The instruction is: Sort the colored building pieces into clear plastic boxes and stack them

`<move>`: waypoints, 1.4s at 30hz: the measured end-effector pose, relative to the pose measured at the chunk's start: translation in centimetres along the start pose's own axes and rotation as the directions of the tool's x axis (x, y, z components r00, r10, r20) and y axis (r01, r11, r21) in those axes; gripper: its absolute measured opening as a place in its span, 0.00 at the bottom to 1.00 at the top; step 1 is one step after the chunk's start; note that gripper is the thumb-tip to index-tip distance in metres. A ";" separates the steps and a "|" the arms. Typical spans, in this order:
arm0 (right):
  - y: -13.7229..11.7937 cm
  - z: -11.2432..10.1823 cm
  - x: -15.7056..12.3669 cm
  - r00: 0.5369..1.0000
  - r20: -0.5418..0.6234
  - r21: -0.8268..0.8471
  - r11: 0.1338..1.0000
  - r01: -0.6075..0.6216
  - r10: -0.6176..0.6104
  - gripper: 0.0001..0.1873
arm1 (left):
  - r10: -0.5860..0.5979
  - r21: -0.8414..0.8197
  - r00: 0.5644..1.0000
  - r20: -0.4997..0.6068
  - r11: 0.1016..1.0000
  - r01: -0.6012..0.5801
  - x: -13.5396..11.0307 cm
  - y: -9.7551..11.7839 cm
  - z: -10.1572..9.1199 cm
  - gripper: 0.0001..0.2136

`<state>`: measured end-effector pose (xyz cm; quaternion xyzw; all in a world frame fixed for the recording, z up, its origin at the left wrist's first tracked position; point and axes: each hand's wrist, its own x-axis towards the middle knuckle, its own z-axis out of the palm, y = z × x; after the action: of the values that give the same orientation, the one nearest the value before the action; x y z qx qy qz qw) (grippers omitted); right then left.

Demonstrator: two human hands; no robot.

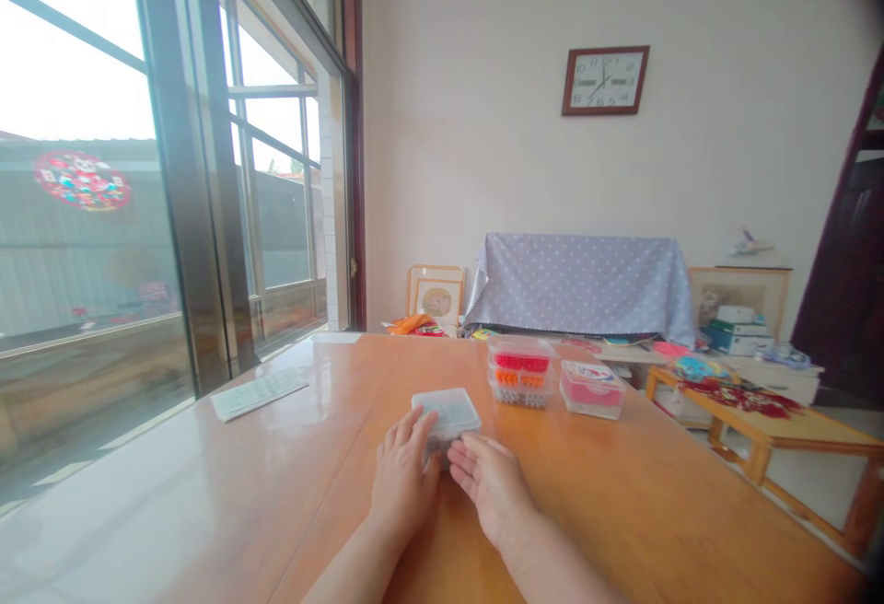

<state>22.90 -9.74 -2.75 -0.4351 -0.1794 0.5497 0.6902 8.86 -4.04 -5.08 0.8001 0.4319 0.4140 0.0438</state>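
Note:
On the wooden table (290,466) in front of me sits a small translucent plastic box (452,411) with a pale lid. My left hand (404,470) grips its left side, the fingers reaching along the lid's edge. At the near right corner, the curled fingers of my right hand (492,484) hold the box just under the lid. My hands hide most of the box's lower part, so I cannot tell what is inside or whether the lid is fully closed.
Behind the box, to the right, is a stack of clear containers (521,374) with red, orange and grey contents. Beside it is a clear box with pink contents (592,392). Folded printed paper (259,393) lies at the left. A low wooden table (815,429) stands beyond the right edge.

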 end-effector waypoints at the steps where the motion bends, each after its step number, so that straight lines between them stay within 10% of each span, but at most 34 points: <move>1: 0.0 0.0 0.0 1.000 -0.010 -0.011 1.000 0.008 -0.008 0.20 | 0.001 -0.002 1.000 0.000 1.000 -0.001 0.0 0.0 0.0 0.26; 27: 0.9 0.1 0.2 0.983 0.018 -0.209 0.961 0.182 -0.183 0.16 | -0.012 -0.020 1.000 0.003 1.000 0.012 -0.3 0.8 -0.3 0.23; 42: -0.9 0.1 -0.3 0.976 0.081 -0.240 0.947 0.215 -0.201 0.16 | -0.003 -0.076 0.982 -0.189 0.997 -0.012 0.2 1.1 -2.0 0.12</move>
<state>23.26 -10.02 -1.84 -0.4809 -0.3105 0.4591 0.6794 8.23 -5.19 -3.20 0.7560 0.4158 0.5045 0.0325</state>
